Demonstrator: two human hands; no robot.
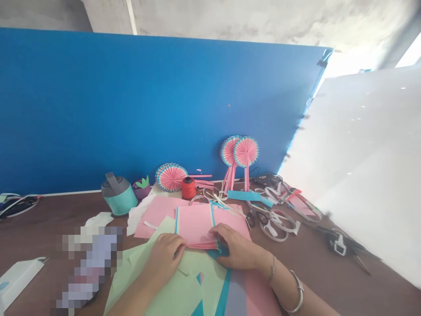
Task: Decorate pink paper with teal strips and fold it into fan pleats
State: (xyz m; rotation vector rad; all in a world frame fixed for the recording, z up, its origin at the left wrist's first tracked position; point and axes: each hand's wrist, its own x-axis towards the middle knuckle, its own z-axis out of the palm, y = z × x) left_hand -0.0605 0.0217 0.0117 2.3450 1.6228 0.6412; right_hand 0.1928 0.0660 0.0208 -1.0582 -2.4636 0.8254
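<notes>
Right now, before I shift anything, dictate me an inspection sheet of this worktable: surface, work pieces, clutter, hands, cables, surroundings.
Surface: brown tabletop, partly covered by coloured sheets, including a pale green sheet.
Work pieces: blue-edged pink paper between the hands; pleated pink paper fans near the back.
Clutter: red thread spool, black-handled scissors, blue paper strip, loose white strips.
Hands: left hand, fingers at the pink paper's near left edge; right hand, fingers at its right edge; firmness of grip unclear.
Cables: dark tangle, far left, apparently cabling.
Surroundings: blue partition behind; white panel at right.
</notes>
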